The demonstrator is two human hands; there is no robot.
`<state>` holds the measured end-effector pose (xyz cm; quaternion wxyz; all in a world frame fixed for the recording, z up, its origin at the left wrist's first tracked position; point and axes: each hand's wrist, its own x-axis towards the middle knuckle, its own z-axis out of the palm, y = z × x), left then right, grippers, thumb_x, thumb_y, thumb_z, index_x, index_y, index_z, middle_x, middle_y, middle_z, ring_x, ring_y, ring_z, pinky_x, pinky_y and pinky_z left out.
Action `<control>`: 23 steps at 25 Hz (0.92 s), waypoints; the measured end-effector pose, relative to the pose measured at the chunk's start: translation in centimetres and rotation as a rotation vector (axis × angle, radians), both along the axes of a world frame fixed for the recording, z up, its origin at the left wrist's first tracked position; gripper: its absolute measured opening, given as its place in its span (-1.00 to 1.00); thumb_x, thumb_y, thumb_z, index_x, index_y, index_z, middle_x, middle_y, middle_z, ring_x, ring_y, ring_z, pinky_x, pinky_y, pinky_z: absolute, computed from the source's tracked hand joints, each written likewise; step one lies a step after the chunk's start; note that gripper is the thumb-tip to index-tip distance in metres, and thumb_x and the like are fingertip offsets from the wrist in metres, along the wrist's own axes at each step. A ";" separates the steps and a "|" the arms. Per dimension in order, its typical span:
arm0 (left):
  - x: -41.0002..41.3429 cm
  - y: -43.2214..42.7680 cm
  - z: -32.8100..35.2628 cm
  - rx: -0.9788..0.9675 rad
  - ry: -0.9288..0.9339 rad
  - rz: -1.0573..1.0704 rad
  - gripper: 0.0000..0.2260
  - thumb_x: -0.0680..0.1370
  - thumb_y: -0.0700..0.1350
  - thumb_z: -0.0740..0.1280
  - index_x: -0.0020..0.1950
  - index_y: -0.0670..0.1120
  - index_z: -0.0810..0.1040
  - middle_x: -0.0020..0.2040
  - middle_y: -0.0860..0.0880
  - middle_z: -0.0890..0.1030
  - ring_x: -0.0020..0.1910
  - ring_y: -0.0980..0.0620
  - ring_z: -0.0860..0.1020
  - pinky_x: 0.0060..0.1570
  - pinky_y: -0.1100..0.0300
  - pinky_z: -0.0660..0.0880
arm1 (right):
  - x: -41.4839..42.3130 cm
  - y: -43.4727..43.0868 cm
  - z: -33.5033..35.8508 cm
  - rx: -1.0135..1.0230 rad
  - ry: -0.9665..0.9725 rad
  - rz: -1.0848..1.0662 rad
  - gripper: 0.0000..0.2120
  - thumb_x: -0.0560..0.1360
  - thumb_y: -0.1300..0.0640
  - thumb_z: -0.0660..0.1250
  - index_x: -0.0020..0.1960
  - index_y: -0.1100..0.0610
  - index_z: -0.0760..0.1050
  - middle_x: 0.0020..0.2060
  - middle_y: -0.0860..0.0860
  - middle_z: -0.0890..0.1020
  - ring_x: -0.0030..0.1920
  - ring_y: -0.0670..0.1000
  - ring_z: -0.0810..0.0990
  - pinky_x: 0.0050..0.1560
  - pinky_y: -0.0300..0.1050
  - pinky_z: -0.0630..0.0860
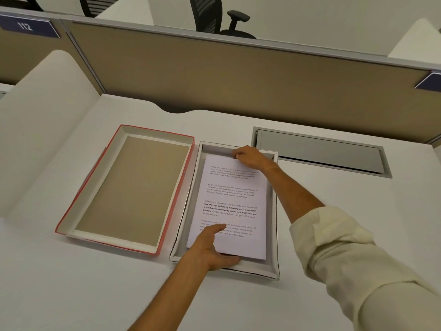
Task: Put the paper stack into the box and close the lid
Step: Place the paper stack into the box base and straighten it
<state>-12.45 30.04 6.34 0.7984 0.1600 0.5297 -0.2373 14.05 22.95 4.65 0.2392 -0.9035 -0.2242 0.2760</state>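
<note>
Stretching across a wide white worktop (71, 283) backed by a tan fabric partition (238, 75). Lying upturned at left, a red-edged cardboard lid (128, 187) with a brown inside. Sitting just right of it, a shallow white cardboard box (272, 268). Resting inside that box, a white printed paper stack (231, 199). Curling closed over the stack's far edge, the right hand (250, 157), arm reaching forward. Gripping the near edge, the left hand (212, 249), forefinger extended flat on the top sheet.

A white desk (310, 111) is occupying the foreground, with a grey cable hatch (319, 152) set into its surface. A tan partition panel (226, 77) is standing behind it (placard reading 112 (27, 26) at upper left). A black office chair (219, 16) is showing beyond.
</note>
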 end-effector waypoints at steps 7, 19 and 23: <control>0.0 0.0 -0.1 -0.001 0.005 -0.008 -0.73 0.41 -0.21 0.49 0.05 -0.16 0.50 0.06 -0.28 0.62 0.08 -0.34 0.56 -0.06 -0.28 0.57 | -0.6 0.0 -0.4 0.001 -0.050 0.019 -0.66 0.61 0.30 0.05 0.16 0.29 0.58 0.16 0.20 0.62 0.19 0.19 0.56 0.26 0.01 0.45; 0.2 0.2 -0.5 -0.014 0.007 -0.008 -0.67 0.39 -0.20 0.52 0.09 -0.15 0.51 0.06 -0.27 0.63 0.07 -0.34 0.57 -0.10 -0.34 0.55 | -1.1 0.3 -0.4 -0.026 -0.060 0.023 -0.62 0.63 0.28 0.05 0.27 0.23 0.58 0.27 0.16 0.60 0.25 0.17 0.56 0.33 -0.02 0.45; 0.0 0.3 -0.5 -0.016 -0.006 -0.010 -0.69 0.42 -0.19 0.50 0.09 -0.15 0.50 0.08 -0.27 0.62 0.09 -0.35 0.56 -0.05 -0.33 0.55 | -1.2 0.1 -0.3 -0.009 -0.059 0.013 -0.63 0.62 0.30 0.07 0.26 0.24 0.59 0.26 0.16 0.60 0.25 0.17 0.55 0.34 -0.01 0.45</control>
